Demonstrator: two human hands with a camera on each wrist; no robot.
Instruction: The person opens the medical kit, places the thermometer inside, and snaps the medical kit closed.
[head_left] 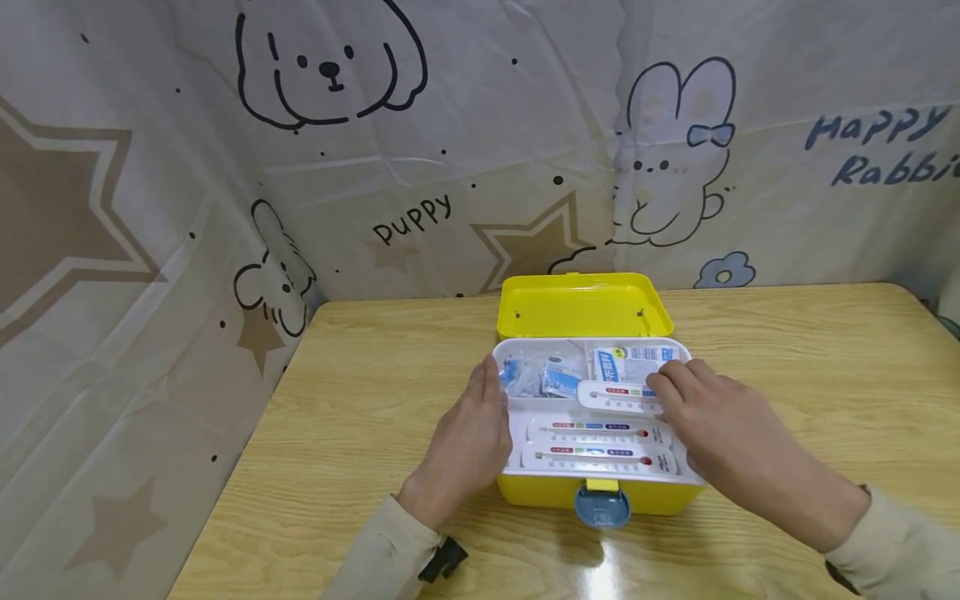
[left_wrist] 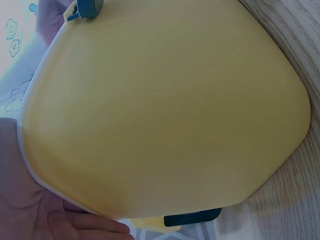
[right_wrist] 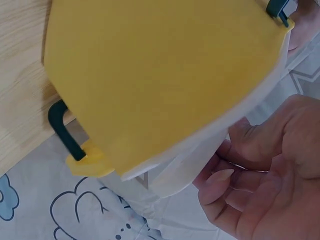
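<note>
A yellow box (head_left: 637,497) with a white inner tray stands with its lid (head_left: 585,307) raised at the back. My right hand (head_left: 735,425) pinches the right end of a white thermometer (head_left: 611,396) above the tray, and the same thermometer (right_wrist: 182,167) juts past the box rim in the right wrist view. Two similar white thermometers, one (head_left: 592,431) behind the other (head_left: 592,458), lie in the front compartment. With straight fingers, my left hand (head_left: 468,437) rests against the box's left side; the left wrist view shows this hand (left_wrist: 55,217) along the rim.
Clear plastic packets (head_left: 525,375) fill the back left compartment, and a blue and white packet (head_left: 630,364) lies in the back right one. A blue-grey latch (head_left: 602,507) hangs at the front. The wooden table (head_left: 360,400) meets a printed cloth (head_left: 450,100) behind.
</note>
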